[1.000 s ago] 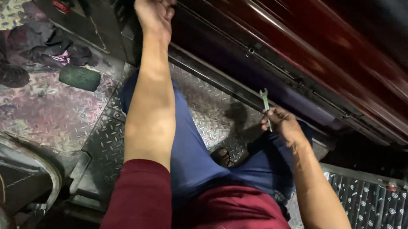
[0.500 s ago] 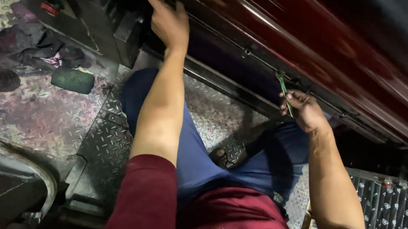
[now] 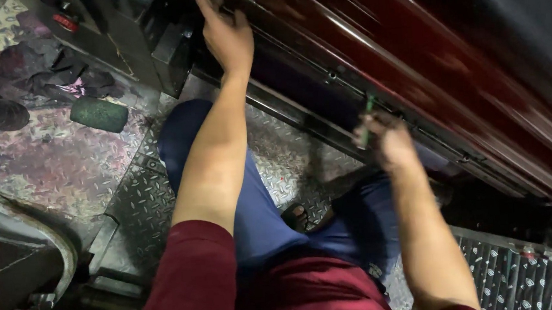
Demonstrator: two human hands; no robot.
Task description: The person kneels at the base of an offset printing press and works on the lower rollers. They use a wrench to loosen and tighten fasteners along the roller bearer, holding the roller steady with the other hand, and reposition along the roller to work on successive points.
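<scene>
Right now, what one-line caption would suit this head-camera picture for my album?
Seated on a diamond-plate floor, left hand grips a dark red panel's edge while right hand raises a blurred green-handled tool.

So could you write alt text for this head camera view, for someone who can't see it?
Seen from above, a seated person's right hand lifts a small green-handled tool to the lower rail of a dark red panel, while the left hand grips the rail further along. Blue-trousered legs rest on a diamond-plate floor.

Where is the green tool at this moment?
In the head view, the green tool is right of centre, held in the right hand, against the dark red panel's lower rail.
</scene>
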